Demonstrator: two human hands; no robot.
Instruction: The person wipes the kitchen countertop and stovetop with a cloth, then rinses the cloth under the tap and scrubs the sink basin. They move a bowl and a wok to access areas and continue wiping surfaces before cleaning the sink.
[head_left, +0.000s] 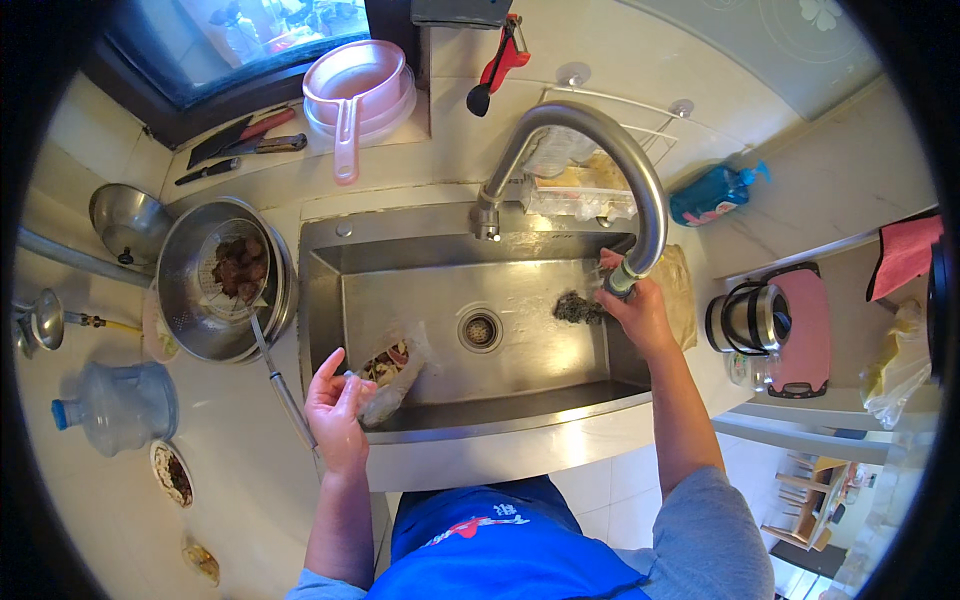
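Note:
My left hand (341, 412) is raised at the near left corner of the stainless steel sink (420, 300), fingers bent and touching or close to a clear plastic bag (390, 390) of food scraps; whether it grips the bag I cannot tell. The right hand (637, 311) holds the spout end of the curved metal faucet (652, 195) over the sink's right side. A dark steel-wool scrubber (576, 307) lies on the sink floor beside my right fingers, left of them. No water stream shows. The drain (480, 330) sits mid-sink.
Left of the sink, a skimmer with dark meat pieces (238, 270) rests over a metal colander (180, 300). Knives (255, 139) and a pink dipper (352, 82) lie on the ledge behind. A blue soap bottle (709, 196), an insulated pot (750, 319) and a pink cutting board (802, 330) stand right.

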